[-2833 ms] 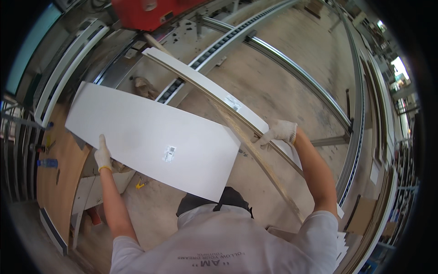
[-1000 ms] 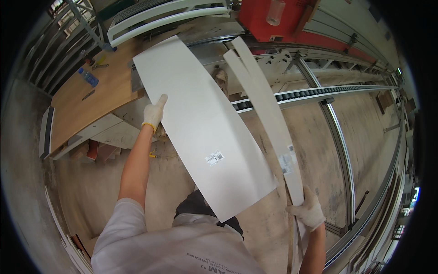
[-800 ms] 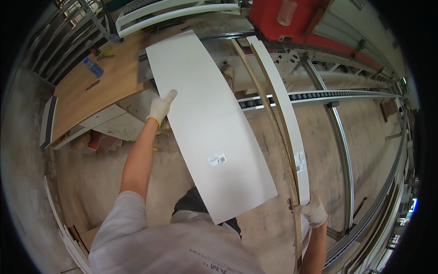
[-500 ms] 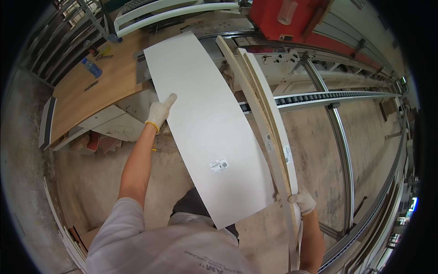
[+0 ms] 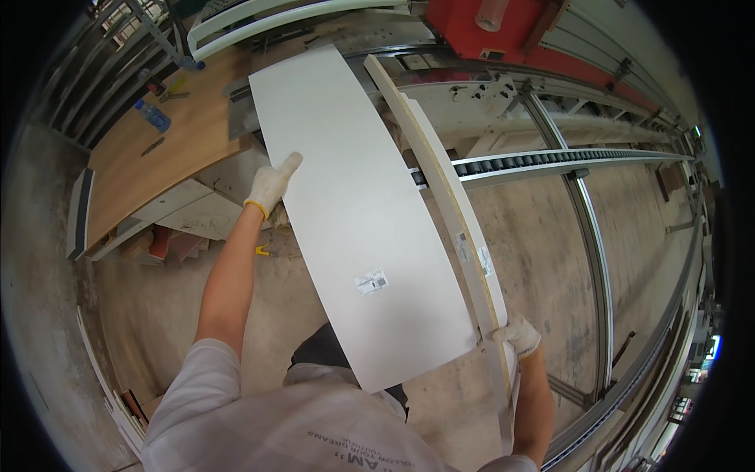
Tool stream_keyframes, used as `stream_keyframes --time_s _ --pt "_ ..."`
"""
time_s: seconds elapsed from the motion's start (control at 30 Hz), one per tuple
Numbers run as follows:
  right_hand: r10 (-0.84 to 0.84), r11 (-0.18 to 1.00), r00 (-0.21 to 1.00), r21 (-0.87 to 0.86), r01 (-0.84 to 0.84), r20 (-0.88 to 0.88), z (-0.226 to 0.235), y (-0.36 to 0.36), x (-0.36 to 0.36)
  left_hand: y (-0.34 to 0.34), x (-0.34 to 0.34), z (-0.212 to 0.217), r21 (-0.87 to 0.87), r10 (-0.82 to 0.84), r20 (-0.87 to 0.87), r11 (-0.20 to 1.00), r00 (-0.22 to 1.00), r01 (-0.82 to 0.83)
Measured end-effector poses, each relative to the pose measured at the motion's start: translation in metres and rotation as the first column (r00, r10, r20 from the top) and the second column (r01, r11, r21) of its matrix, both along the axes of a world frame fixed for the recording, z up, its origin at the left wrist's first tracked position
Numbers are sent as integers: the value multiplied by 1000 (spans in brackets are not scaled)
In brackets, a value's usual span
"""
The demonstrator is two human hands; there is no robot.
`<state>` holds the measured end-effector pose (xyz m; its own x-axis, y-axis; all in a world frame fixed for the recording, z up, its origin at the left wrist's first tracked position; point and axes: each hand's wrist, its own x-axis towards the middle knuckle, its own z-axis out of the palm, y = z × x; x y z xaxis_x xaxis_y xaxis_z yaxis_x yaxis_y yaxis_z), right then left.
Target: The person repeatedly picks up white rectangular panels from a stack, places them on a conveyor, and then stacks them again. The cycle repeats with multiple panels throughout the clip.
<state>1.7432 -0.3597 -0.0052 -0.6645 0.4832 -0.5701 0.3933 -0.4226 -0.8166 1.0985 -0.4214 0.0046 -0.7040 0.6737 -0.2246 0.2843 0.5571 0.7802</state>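
Note:
A wide white board [image 5: 354, 204] with a small printed label [image 5: 372, 282] lies across the middle of the view. My left hand [image 5: 272, 183], in a pale knitted glove with a yellow cuff, grips its left edge, thumb on the top face. To its right, narrow white boards [image 5: 440, 177] stand on edge close together, one showing a raw particleboard edge. My gloved right hand [image 5: 519, 336] is wrapped round them near their lower end. Its fingertips are partly hidden behind the boards.
At the left is a wooden tabletop [image 5: 173, 149] with a blue-capped bottle [image 5: 152, 115] and small tools. A roller rail [image 5: 566, 160] runs to the right, crossing a metal beam [image 5: 586, 228]. A red machine housing [image 5: 495, 31] stands at the back.
The narrow boards have drawn closer together, and their far ends have shifted slightly left. The wide board and both hands have moved a little to the left; both grips continue.

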Motion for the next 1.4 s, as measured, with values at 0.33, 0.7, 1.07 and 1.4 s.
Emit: stream_keyframes --time_s 0.33,0.7,1.07,1.4 --pt "-71 997 997 -30 70 -5 12 7 -24 -1 1 0 -72 35 -14 997 999 -36" --pt "-41 996 993 87 32 112 37 14 -52 61 -68 10 -121 65 -30 990 997 -68" --pt "-62 996 997 67 60 36 30 20 -49 58 -72 -15 -25 77 -81 997 994 -79" --pt "-90 996 987 -14 93 132 37 6 -47 70 -55 19 -259 -192 -338 960 921 105"
